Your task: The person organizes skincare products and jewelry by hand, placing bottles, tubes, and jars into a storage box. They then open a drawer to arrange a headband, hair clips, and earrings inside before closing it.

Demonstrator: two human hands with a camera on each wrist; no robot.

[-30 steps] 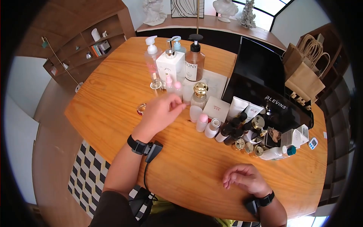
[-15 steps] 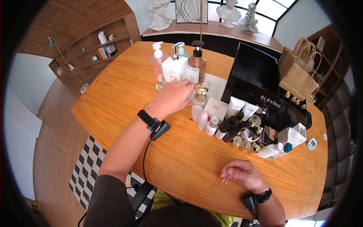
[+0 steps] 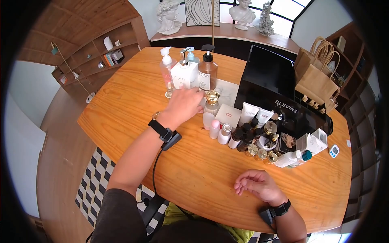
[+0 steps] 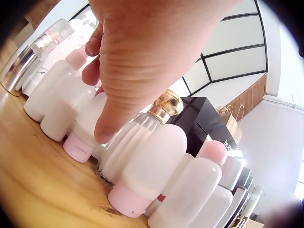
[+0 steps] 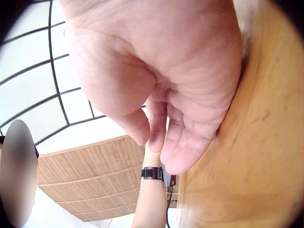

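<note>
In the head view, my left hand [image 3: 185, 106] hung beside the gold-capped perfume bottle [image 3: 211, 104]. From my left wrist, my thumb [image 4: 108, 124] overlapped a squeeze bottle [image 4: 85, 124] standing there on its pink cap; whether I pinched it, I couldn't tell. From my right, my right hand [image 5: 164, 78] curled loosely, fingers together, by the wooden table [image 5: 259, 156].

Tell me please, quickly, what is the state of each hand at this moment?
Left hand: closed on a small white bottle, pink cap down.
Right hand: open, fingers loosely curled, holding nothing.
</note>
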